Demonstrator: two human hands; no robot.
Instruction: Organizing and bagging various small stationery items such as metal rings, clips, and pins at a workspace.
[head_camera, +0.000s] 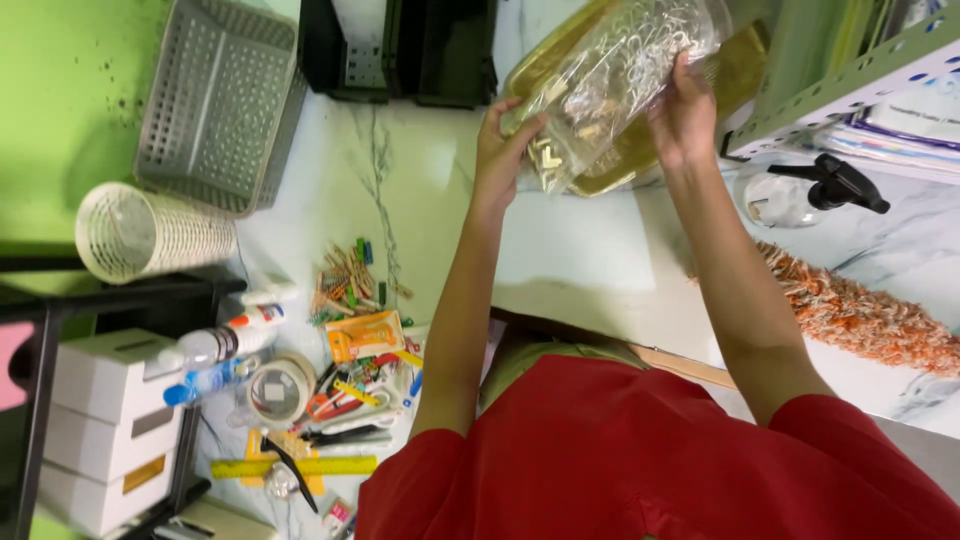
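Both my hands hold up a clear plastic bag (610, 80) with small metal and pale pieces inside. My left hand (505, 140) grips its lower end, where several small gold bits sit. My right hand (685, 110) grips its upper side. Behind the bag lies a gold-coloured tray (740, 70) on the white marble table (580, 250).
A grey plastic basket (215, 100) and a white wicker cup (140, 232) lie at the left. Clothes pegs (350, 280), tape (278, 390), scissors, a yellow ruler (300, 466) and glue bottles litter the table's near left. A spray bottle (800, 195) and an orange duster (860, 315) sit at the right.
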